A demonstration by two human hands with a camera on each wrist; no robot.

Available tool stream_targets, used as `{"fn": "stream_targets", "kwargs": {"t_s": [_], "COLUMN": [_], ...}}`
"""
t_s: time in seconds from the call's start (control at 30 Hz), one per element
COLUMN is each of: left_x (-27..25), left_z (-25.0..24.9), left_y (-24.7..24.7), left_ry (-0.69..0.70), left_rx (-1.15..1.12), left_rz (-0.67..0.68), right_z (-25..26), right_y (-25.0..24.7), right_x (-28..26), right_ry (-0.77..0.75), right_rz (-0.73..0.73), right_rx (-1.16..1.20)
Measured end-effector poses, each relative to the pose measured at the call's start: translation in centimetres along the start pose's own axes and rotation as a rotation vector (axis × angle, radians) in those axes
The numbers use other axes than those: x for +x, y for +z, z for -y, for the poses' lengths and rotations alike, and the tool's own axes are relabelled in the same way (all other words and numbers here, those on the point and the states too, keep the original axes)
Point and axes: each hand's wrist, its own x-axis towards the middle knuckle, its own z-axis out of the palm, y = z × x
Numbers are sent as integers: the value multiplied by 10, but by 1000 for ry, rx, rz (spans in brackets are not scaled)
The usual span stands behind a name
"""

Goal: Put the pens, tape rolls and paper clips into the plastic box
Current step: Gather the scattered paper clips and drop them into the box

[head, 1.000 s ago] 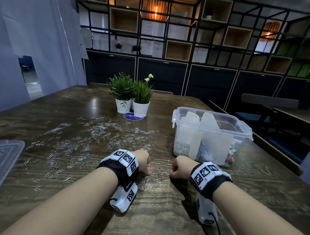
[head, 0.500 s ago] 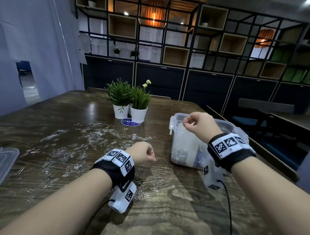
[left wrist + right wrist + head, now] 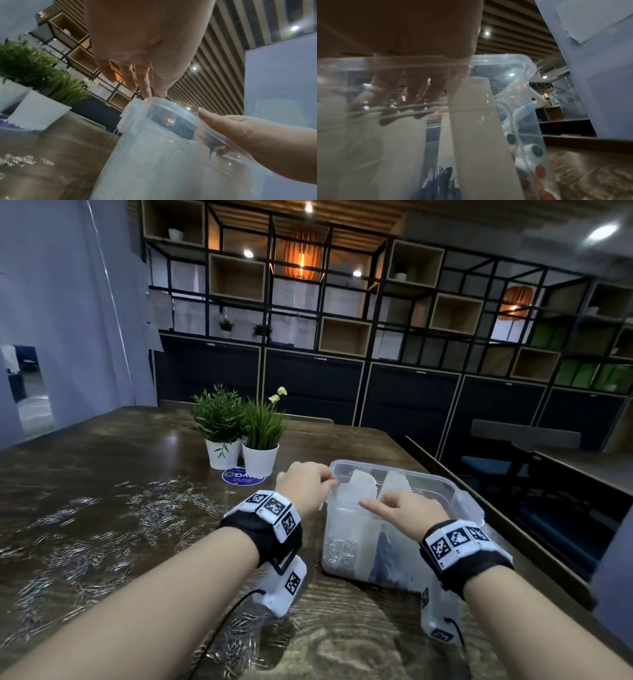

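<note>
On the table (image 3: pixel 102 446), loose paper clips (image 3: pixel 150 508) lay scattered from nine o'clock across to the centre, with more at six o'clock under the left forearm. Two potted plants (image 3: pixel 239 436) stood at twelve o'clock, well apart from the near edge. The left hand (image 3: pixel 305 486) was raised at the plastic box's (image 3: pixel 404 563) left rim, about eleven o'clock of the box; in the left wrist view its fingertips (image 3: pixel 145 92) were drawn together just above the rim corner by a latch tab, and whether that grip pinched any clip could not be told. The box stood at roughly two o'clock on the table, lid off, with white dividers (image 3: pixel 356 487) upright inside; a heap of clips sat at the bottom of its left compartment. The right hand (image 3: pixel 400 508) rested over the box's near rim, its forefinger stretched toward nine o'clock and the other fingers curled; the left wrist view showed the thumb inside the wall and the fingers outside, a grip clamped on the box. Through the clear wall in the right wrist view, pens (image 3: pixel 440 180) stood in a middle compartment and markers (image 3: pixel 522 129) lay in the right one. The table's right edge ran close past the box at three o'clock, leaving little room there; open tabletop lay near six o'clock.
</note>
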Motion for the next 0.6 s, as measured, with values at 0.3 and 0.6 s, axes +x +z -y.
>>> {"fn": "stream_targets", "kwargs": {"t_s": [0.3, 0.6], "left_x": [12, 7], "left_z": [44, 47], "left_y": [40, 91], "left_ry": [-296, -325], "left_rx": [-10, 121], "left_rz": [188, 653], "right_z": [-30, -35], "right_y": [1, 3], "right_x": [33, 52], "right_ry": [-21, -29], "right_rz": [3, 25], "right_rx": [-19, -66]}}
